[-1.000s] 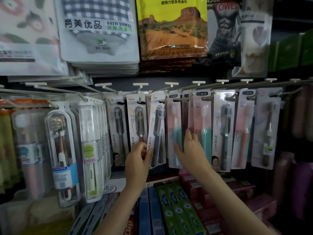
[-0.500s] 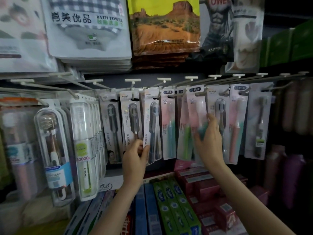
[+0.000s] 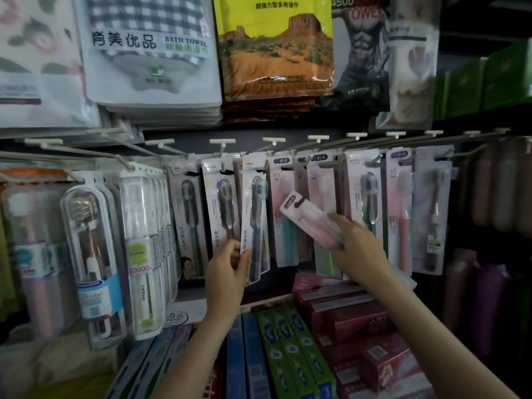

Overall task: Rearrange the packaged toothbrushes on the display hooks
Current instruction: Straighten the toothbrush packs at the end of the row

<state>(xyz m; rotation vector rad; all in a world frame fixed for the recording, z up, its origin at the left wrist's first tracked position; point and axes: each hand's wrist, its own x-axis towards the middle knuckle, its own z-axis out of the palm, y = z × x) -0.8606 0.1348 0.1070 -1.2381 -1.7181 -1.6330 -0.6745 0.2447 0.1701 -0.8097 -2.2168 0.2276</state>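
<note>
Packaged toothbrushes hang in a row on white display hooks (image 3: 273, 141) across the middle of the head view. My left hand (image 3: 227, 267) grips the lower end of a grey toothbrush pack (image 3: 254, 223) that still hangs on its hook. My right hand (image 3: 355, 243) holds a pink toothbrush pack (image 3: 306, 213) off the hooks, tilted with its top end pointing up and left. Behind it hang more pink packs (image 3: 283, 214) and a grey one (image 3: 364, 203).
Large clear-cased toothbrushes (image 3: 86, 254) hang at the left. Bagged towels (image 3: 149, 50) hang above the hooks. Below lie green toothpaste boxes (image 3: 290, 349) and red boxes (image 3: 354, 315). Dark bottles (image 3: 489, 298) stand at the right.
My right hand has taken a pink pack off its hook and swung it down, tilted left. My left hand has stayed on the grey pack.
</note>
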